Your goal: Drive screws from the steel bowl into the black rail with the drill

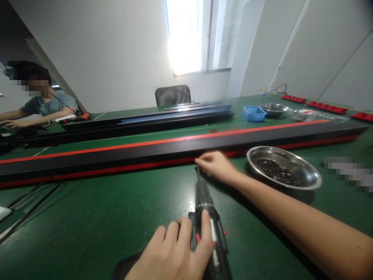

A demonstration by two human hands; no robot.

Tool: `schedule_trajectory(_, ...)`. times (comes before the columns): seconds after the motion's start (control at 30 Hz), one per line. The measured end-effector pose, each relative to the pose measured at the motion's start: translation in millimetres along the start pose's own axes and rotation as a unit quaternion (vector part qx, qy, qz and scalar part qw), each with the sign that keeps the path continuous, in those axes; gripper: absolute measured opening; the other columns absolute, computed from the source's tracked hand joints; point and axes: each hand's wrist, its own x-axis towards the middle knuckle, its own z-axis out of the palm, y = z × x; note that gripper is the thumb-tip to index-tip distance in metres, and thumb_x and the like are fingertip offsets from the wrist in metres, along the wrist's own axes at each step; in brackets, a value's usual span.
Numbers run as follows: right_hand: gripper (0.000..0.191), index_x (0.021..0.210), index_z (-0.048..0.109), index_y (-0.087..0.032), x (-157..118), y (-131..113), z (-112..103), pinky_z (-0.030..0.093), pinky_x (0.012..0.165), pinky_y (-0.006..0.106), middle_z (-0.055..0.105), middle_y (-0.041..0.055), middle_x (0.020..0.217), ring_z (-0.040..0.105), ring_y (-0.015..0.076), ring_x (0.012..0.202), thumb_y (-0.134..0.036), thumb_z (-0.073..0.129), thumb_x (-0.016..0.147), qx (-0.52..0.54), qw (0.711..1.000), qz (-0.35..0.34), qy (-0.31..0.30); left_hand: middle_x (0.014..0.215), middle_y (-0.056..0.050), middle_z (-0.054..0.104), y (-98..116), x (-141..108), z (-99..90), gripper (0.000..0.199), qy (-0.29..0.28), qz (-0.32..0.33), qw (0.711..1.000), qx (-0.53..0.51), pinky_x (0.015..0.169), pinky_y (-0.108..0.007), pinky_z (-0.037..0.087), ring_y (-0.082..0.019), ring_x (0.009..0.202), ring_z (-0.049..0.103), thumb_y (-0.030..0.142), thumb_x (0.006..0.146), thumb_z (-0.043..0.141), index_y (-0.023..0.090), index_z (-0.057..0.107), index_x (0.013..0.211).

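My left hand (177,249) is wrapped round a black cordless drill (206,212) with a numbered collar and red details. The drill points away from me, and its thin bit (199,173) reaches toward the bar. My right hand (217,165) is closed in a pinch close to the bit's tip; whatever lies between its fingertips is too small and blurred to make out. Just beyond these fingers a long black bar (175,149) with red edges runs across the green table (96,221). To the right of my right hand stands a steel bowl (313,179) holding many small dark pieces, possibly screws.
Farther back lie more long dark and blue bars (175,116). A blue basket (254,114), a second steel bowl (274,109) and red strips (326,107) stand back right. Cables (37,204) cross the left side. A co-worker (49,105) sits at far left.
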Motion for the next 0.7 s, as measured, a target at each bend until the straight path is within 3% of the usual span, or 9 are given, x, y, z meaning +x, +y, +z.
schedule_trajectory(0.17,0.024,0.097,0.078,-0.013,-5,-1,-4,0.05,0.059,0.025,0.078,0.0091,0.091,0.065,0.0146,0.062,-0.033,0.066,0.093,-0.007,0.999,-0.002,0.036,0.097,-0.009,0.067,-5,7,1.8,0.062,-0.001,-0.005,1.0,-0.016,0.058,-0.037,0.055,-0.026,0.075,0.066,0.028,0.098,0.045,0.014,0.03,0.156)
schedule_trajectory(0.23,0.023,0.096,0.079,-0.015,-10,-5,-10,0.052,0.065,0.028,0.079,0.009,0.094,0.068,0.0176,0.07,-0.034,0.066,0.093,-0.038,0.996,-0.032,0.074,0.097,-0.009,0.066,-7,10,2.4,0.068,-0.006,-0.012,1.0,-0.018,0.06,-0.036,0.054,-0.026,0.075,0.065,0.032,0.096,0.05,0.014,0.028,0.157)
schedule_trajectory(0.33,0.025,0.088,0.079,-0.019,-25,-15,-28,0.05,0.072,0.03,0.079,0.0078,0.09,0.069,0.0202,0.076,-0.038,0.065,0.093,-0.134,0.979,-0.099,0.117,0.1,-0.009,0.064,-12,15,0.9,0.079,-0.024,-0.027,0.999,-0.036,0.063,-0.036,0.052,-0.025,0.076,0.063,0.036,0.091,0.056,0.014,0.023,0.159)
schedule_trajectory(0.43,0.03,0.08,0.077,-0.021,-43,-24,-59,0.044,0.065,0.03,0.076,0.0074,0.082,0.066,0.0197,0.07,-0.043,0.062,0.094,-0.275,0.948,-0.119,0.111,0.105,-0.009,0.063,-16,18,-3.1,0.083,-0.05,-0.043,0.995,-0.069,0.07,-0.036,0.052,-0.025,0.081,0.062,0.036,0.088,0.06,0.018,0.023,0.16)
schedule_trajectory(0.53,0.028,0.082,0.077,-0.022,-58,-21,-98,0.04,0.064,0.032,0.075,0.0087,0.084,0.064,0.022,0.071,-0.044,0.063,0.092,-0.422,0.892,-0.065,0.149,0.108,-0.009,0.062,-18,20,-6.9,0.081,-0.065,-0.046,0.992,-0.097,0.075,-0.036,0.051,-0.024,0.086,0.062,0.046,0.091,0.06,0.021,0.027,0.159)
schedule_trajectory(0.6,0.029,0.086,0.078,-0.024,-63,-9,-123,0.036,0.061,0.033,0.075,0.0101,0.088,0.064,0.0252,0.073,-0.048,0.063,0.091,-0.495,0.853,0.029,0.162,0.108,-0.01,0.062,-19,21,-8.5,0.08,-0.066,-0.046,0.991,-0.11,0.077,-0.034,0.051,-0.024,0.087,0.062,0.053,0.092,0.059,0.02,0.029,0.158)
schedule_trajectory(0.7,0.03,0.09,0.079,-0.026,-64,19,-152,0.034,0.058,0.033,0.075,0.0113,0.084,0.063,0.0245,0.066,-0.051,0.063,0.089,-0.509,0.84,0.151,0.118,0.108,-0.011,0.062,-20,21,-9.9,0.081,-0.066,-0.048,0.989,-0.119,0.078,-0.034,0.051,-0.024,0.089,0.062,0.058,0.092,0.058,0.019,0.03,0.158)
